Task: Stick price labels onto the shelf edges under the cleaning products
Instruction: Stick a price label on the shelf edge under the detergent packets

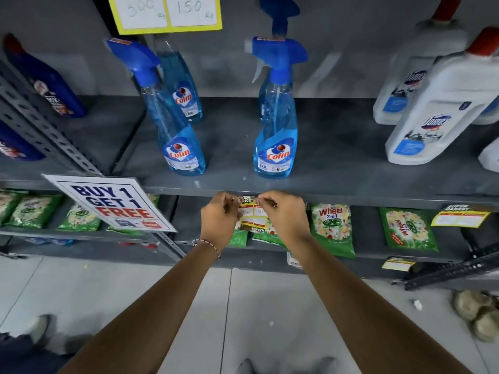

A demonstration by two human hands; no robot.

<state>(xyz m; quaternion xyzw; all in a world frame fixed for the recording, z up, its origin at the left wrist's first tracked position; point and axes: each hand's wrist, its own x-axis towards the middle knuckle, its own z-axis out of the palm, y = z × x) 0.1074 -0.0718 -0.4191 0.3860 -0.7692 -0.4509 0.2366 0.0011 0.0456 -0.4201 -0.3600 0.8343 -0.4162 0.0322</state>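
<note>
A yellow and red price label [250, 215] hangs at the front edge of the grey shelf [337, 197], between and below the two front blue Colin spray bottles [181, 136] [276, 136]. My left hand [220, 220] pinches its top left corner. My right hand [283, 215] pinches its top right corner. A thin strip of clear tape seems to stretch between my fingertips along the label's top, against the shelf edge. The label's lower part hangs in front of green packets.
White Domex bottles [437, 109] stand at the right, dark blue bottles [46, 85] at the left. A "Buy 1 Get 1 Free" sign [110, 203] sticks out left of my hands. Another yellow label [460, 215] hangs at the right. Green Wheel packets [332, 229] fill the lower shelf.
</note>
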